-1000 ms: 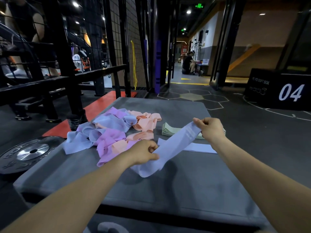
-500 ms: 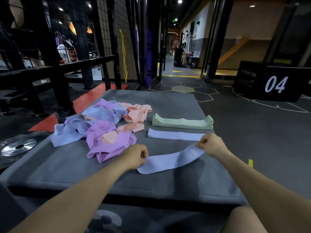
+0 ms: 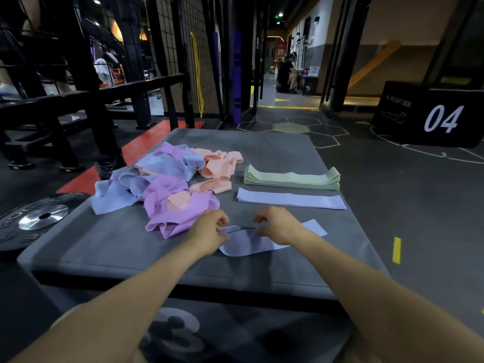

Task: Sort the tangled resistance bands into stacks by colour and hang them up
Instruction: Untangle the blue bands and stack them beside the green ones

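A large white "3" (image 3: 178,334) is printed on the near face of the grey soft box (image 3: 262,273) that serves as the work surface. Beyond the box's far right corner stands a black box (image 3: 429,113) marked "04" in white, with smaller lettering above it that seems to read "SOFT BOX"; the first word is too small to make out.

On the box top, near its front edge, lies a pale blue band (image 3: 248,244). The left hand (image 3: 209,234) pinches its left end with curled fingers, and the right hand (image 3: 280,226) grips it a little further along, fingers bent over the fabric; the band's right end sticks out flat past the right wrist. Just behind the hands a flat pale blue band (image 3: 290,199) lies stretched out, and behind that a neat stack of green bands (image 3: 292,178).

To the left of these, still on the box top, sits the tangled heap (image 3: 167,184) of purple, blue and peach bands, its near edge almost touching the left hand.

Off the box's left side a black weight plate (image 3: 39,218) with a shiny hub rests on the floor. Behind the box's far edge rises a black mesh rack (image 3: 183,61) with a yellow cord (image 3: 197,74) hanging on it, and a seated person (image 3: 286,72) is visible down the corridor.
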The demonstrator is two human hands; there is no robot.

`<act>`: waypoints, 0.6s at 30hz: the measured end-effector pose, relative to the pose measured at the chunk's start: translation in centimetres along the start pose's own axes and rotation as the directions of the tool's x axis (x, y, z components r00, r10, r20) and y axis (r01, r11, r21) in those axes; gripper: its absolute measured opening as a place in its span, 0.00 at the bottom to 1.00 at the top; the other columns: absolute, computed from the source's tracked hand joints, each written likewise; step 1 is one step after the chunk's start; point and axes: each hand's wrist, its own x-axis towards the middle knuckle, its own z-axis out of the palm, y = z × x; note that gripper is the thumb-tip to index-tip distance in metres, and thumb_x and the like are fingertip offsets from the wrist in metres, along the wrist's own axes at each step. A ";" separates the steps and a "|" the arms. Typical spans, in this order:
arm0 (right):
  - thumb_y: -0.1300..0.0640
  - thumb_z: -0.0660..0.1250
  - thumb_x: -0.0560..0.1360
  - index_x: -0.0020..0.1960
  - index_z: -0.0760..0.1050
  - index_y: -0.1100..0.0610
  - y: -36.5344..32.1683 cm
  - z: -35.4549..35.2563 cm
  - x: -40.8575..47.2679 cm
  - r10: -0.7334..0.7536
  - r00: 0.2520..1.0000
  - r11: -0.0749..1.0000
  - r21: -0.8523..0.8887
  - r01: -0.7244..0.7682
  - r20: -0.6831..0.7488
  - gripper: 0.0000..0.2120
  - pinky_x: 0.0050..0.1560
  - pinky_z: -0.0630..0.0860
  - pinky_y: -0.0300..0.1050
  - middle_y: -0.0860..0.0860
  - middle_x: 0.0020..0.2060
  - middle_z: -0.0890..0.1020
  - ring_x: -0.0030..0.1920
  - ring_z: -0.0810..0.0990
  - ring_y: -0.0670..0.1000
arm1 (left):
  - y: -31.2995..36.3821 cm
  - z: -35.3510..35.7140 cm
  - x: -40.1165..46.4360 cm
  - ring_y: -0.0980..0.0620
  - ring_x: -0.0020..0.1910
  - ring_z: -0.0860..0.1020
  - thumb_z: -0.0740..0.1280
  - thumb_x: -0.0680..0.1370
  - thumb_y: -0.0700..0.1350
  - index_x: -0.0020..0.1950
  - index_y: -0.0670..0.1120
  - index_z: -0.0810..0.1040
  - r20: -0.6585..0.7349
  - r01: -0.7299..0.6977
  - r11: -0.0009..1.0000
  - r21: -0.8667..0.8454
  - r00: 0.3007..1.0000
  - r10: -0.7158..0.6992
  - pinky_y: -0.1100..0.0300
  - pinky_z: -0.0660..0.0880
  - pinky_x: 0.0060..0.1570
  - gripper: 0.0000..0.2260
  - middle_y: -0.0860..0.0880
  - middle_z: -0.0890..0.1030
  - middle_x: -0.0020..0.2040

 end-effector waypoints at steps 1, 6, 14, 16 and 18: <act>0.57 0.67 0.74 0.61 0.76 0.57 -0.4 0.5 0.2 -0.013 1.000 0.999 -0.036 0.014 0.021 0.15 0.56 0.73 0.46 0.55 0.59 0.79 0.58 0.76 0.56 | -0.2 -0.1 0.0 0.51 0.41 0.74 0.71 0.70 0.36 0.49 0.47 0.73 -0.004 0.000 1.000 0.002 1.000 0.000 0.63 0.70 0.45 0.12 0.48 0.71 0.49; 0.60 0.64 0.73 0.52 0.79 0.55 -1.1 1.8 0.4 -0.012 0.997 0.997 -0.080 0.018 0.072 0.10 0.48 0.73 0.44 0.56 0.53 0.80 0.52 0.77 0.57 | -1.1 -0.8 -0.1 0.52 0.40 0.75 0.70 0.73 0.42 0.49 0.43 0.79 -0.004 0.040 0.998 0.038 0.999 -0.040 0.60 0.73 0.47 0.06 0.49 0.78 0.43; 0.59 0.65 0.73 0.33 0.70 0.50 -1.1 0.5 -0.4 -0.056 0.998 0.998 -0.040 0.057 0.005 0.11 0.39 0.66 0.40 0.53 0.39 0.76 0.42 0.72 0.54 | -1.0 -2.3 0.1 0.45 0.43 0.77 0.62 0.76 0.40 0.33 0.47 0.74 -0.063 0.221 0.965 0.138 0.975 -0.214 0.60 0.70 0.37 0.11 0.48 0.79 0.39; 0.57 0.66 0.72 0.30 0.67 0.47 -0.8 0.3 -0.7 -0.070 0.997 0.997 -0.038 0.069 -0.024 0.14 0.39 0.67 0.41 0.52 0.38 0.76 0.41 0.72 0.54 | -0.9 -2.5 0.2 0.47 0.40 0.74 0.61 0.77 0.40 0.34 0.45 0.73 -0.012 0.305 0.945 -0.119 0.951 -0.308 0.61 0.68 0.36 0.12 0.46 0.76 0.38; 0.56 0.67 0.72 0.30 0.67 0.48 -0.4 0.0 -1.0 -0.072 0.997 0.997 -0.031 0.071 -0.043 0.14 0.38 0.68 0.41 0.51 0.37 0.75 0.40 0.72 0.53 | -0.2 -2.6 0.1 0.49 0.39 0.76 0.61 0.78 0.38 0.37 0.44 0.74 0.093 0.402 0.797 -0.450 0.909 -0.406 0.61 0.68 0.36 0.09 0.45 0.77 0.40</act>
